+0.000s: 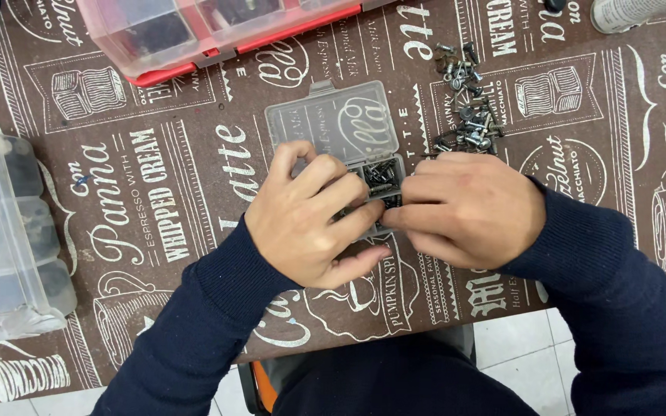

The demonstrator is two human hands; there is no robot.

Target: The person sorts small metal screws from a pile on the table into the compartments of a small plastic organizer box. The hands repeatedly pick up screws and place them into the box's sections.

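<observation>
Grip: both hands, left hand [311, 218] and right hand [468, 209], grasp the small clear box [364, 154] of screws.
Lid: open, lying flat behind.
Loose screws [468, 100]: pile near right hand.

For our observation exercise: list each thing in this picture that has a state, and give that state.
Small clear plastic box: lid open, laid flat, screws inside.
Red-edged plastic organiser case: closed.
Large clear compartment organiser: too blurred to tell.
Pile of loose metal screws: scattered on the tablecloth.
Left hand: fingers curled at the small box.
Right hand: fingers at the box.
</observation>
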